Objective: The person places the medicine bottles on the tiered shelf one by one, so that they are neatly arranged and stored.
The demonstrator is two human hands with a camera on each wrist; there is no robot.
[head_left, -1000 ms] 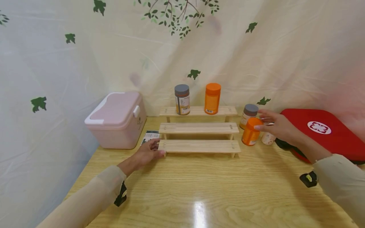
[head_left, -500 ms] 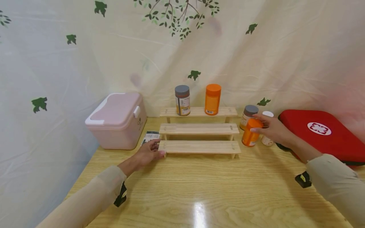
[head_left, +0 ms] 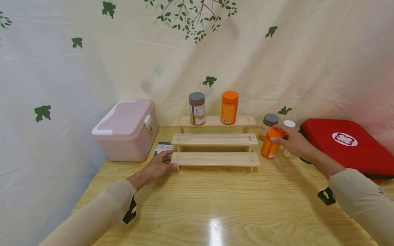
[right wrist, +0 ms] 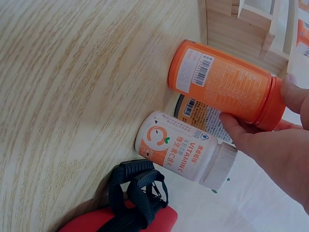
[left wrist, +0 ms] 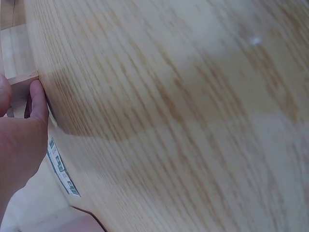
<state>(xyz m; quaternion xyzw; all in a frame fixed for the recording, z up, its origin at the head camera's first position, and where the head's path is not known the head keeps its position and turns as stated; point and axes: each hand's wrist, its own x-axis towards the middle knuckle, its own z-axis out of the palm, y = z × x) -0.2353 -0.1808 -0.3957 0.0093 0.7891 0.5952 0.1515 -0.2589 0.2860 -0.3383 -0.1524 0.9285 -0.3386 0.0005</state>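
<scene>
In the head view, we see the left hand (head_left: 157,164) pinching the left end of the wooden rack (head_left: 215,158) at its lowest tier; the right hand (head_left: 290,138) grips the orange bottle (head_left: 270,149) by its cap, though we cannot tell whether its base touches the table (head_left: 191,205); a grey-capped jar (head_left: 270,124) and a white bottle (head_left: 289,123) stand just beyond the right hand, and a red case (head_left: 354,150) lies to its right; between the hands, on the top tier, we find a second grey-capped jar (head_left: 197,109) and a second orange bottle (head_left: 230,108); a leaflet (head_left: 163,147) and a pink box (head_left: 127,135) sit beyond the left hand.

In the left wrist view, we see that hand's fingers at the rack's end; the leaflet lies just beside it.

In the right wrist view, we see thumb and fingers around the orange cap; near them, the white bottle reads VITAMIN C.
</scene>
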